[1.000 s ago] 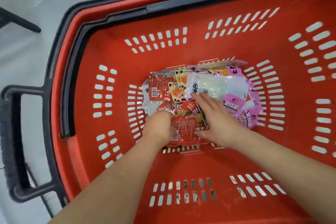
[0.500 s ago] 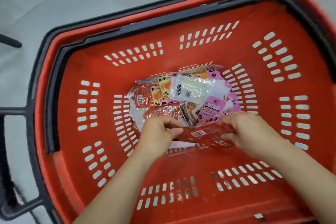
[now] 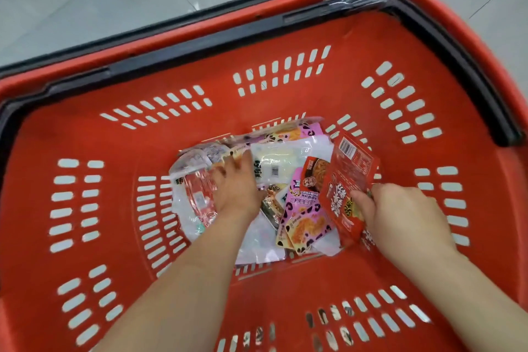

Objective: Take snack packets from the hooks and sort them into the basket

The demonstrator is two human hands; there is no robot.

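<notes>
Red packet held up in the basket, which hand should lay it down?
Right. The right hand grips the red packet, tilted up over the other packets; the left hand presses flat on them.

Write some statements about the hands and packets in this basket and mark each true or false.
1. The right hand grips a red packet. True.
2. The left hand holds a packet up in the air. False: it rests flat on the packets lying in the basket.
3. The basket is blue. False: it is red.
4. A pink packet lies between the two hands. True.
</notes>
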